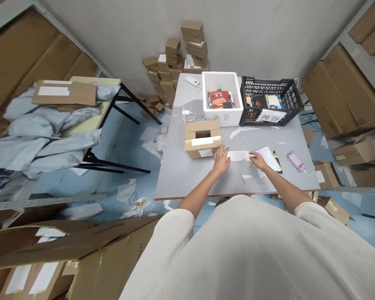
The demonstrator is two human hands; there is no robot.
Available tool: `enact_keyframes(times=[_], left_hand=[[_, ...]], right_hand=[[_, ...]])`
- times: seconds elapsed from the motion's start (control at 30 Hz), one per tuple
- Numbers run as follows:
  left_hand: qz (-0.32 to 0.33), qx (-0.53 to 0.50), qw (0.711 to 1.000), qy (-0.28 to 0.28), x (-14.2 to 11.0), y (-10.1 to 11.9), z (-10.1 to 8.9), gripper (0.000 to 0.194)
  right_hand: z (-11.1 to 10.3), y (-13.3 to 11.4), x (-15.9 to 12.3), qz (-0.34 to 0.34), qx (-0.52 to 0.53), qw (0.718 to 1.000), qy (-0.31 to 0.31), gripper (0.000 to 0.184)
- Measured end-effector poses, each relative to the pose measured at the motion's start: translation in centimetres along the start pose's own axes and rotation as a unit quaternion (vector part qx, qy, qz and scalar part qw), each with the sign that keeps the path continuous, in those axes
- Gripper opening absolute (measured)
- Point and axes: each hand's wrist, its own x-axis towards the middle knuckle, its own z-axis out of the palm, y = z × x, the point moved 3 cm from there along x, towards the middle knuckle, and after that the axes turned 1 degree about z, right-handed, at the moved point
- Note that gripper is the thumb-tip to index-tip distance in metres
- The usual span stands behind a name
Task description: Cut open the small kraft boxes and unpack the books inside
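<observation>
The left hand (221,161) is resting on the table (187,177) just beside a small cardboard box (203,139), which is sitting at its 10 o'clock. The right hand (258,161) is resting on the edge of a white paper sheet (266,157), with a white paper strip (239,156) lying between the two hands. Both grips are showing open and loose, holding nothing that I can see. At 12 o'clock, a white foam box (221,116) is holding books (219,99). At 1 o'clock, a black plastic crate (270,83) is holding more books and carrying a white label (270,116). At the right hand's 3 o'clock, a black-and-yellow marker (277,161) is lying just beside the sheet.
</observation>
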Motion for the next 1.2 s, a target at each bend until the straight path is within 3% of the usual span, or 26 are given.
enact_keyframes(times=[0.17,0.27,0.37,0.57,0.67,0.8,0.93,1.1,1.2], left_hand=[[0.005,-0.002,0.997,-0.077,0.7,3.7,5.1,0.061],[0.003,0.0,0.992,-0.122,0.6,5.6,8.1,0.061],[0.001,0.007,0.986,-0.165,0.4,7.3,10.8,0.061],[-0.018,0.022,0.978,-0.206,-0.4,9.2,14.5,0.057],[-0.042,0.03,0.976,-0.213,-0.9,9.3,15.3,0.055],[-0.07,0.039,0.97,-0.228,-1.2,9.1,16.0,0.055],[-0.087,0.038,0.968,-0.233,-0.9,9.1,16.6,0.057],[-0.079,0.04,0.969,-0.233,-0.1,9.9,17.4,0.057],[-0.069,0.039,0.97,-0.231,0.6,10.7,17.9,0.056]], right_hand=[[-3.9,5.7,-1.1,0.07,-0.095,0.993,0.001,0.048],[-5.5,8.8,-1.8,0.118,-0.179,0.977,-0.002,0.053],[-6.5,10.9,-2.3,0.12,-0.276,0.953,-0.024,0.062],[-5.1,13.1,-2.6,0.035,-0.377,0.909,-0.175,0.07],[-4.0,13.3,-2.8,0.016,-0.395,0.898,-0.192,0.079],[-3.3,12.9,-2.8,-0.023,-0.394,0.902,-0.176,0.079],[-4.4,12.6,-1.9,-0.039,-0.346,0.926,-0.148,0.07],[-8.9,13.9,-0.2,-0.025,-0.232,0.971,-0.052,0.063],[-12.8,15.5,0.2,0.032,-0.207,0.977,0.029,0.066]])
